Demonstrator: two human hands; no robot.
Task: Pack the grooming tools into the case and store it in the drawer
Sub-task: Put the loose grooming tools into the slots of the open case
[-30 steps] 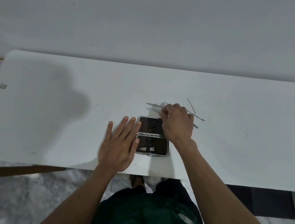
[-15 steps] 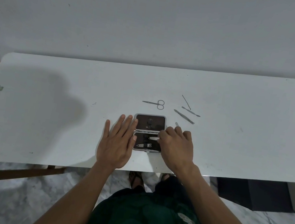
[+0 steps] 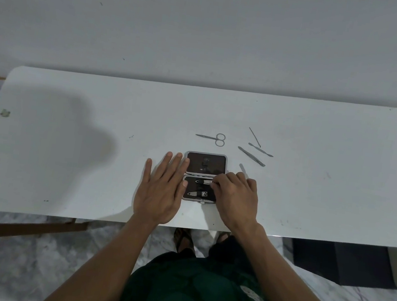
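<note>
Right grip (image 3: 234, 193) now seating tool (image 3: 204, 182) — case (image 3: 206, 163)

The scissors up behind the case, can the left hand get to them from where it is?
Probably yes. The left hand lies flat on the table beside the open case, holding nothing, and the scissors lie just beyond the case with bare tabletop between. Nothing stands in the way.
</note>
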